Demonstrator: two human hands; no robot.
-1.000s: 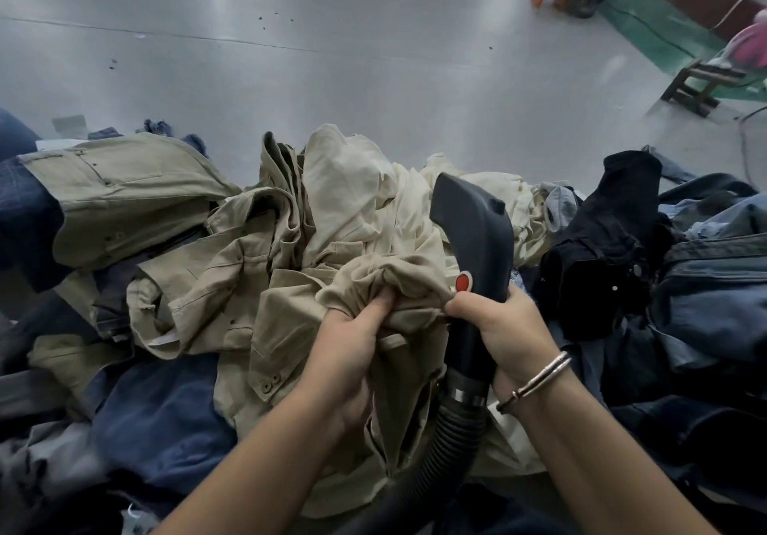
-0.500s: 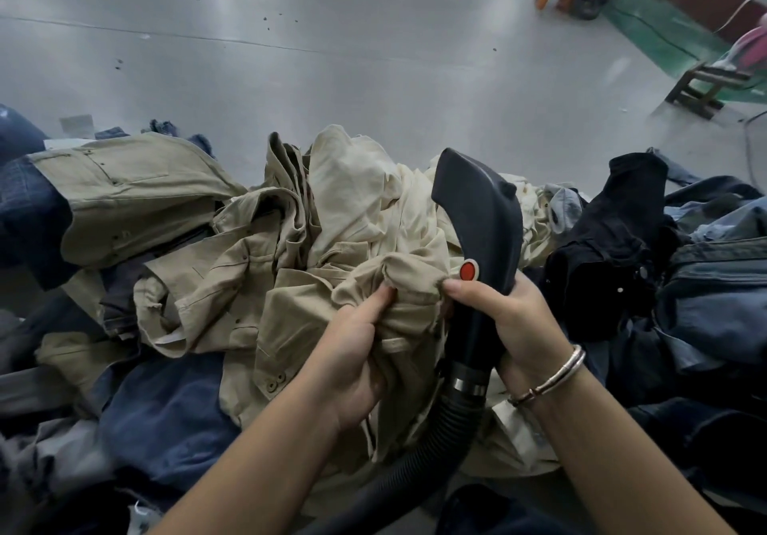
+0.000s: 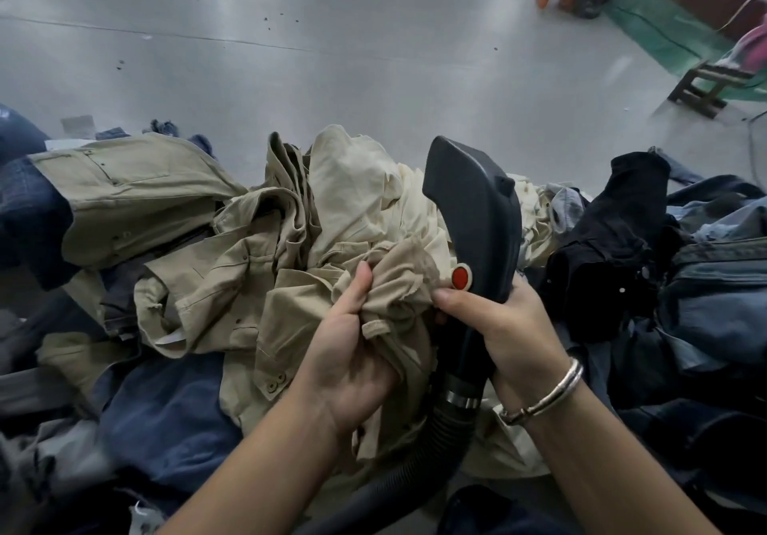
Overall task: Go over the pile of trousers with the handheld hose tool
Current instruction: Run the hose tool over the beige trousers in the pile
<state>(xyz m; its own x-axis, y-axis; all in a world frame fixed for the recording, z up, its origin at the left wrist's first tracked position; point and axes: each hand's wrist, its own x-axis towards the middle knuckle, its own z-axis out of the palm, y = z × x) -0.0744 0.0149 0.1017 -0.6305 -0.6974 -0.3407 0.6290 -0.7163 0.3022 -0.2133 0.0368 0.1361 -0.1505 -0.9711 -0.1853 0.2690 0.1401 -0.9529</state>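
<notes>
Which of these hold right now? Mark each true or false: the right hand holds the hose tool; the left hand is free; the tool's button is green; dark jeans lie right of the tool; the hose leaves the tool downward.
1. The right hand holds the hose tool. True.
2. The left hand is free. False: it grips a bunch of khaki trousers.
3. The tool's button is green. False: it is red.
4. Dark jeans lie right of the tool. True.
5. The hose leaves the tool downward, toward the person. True.
</notes>
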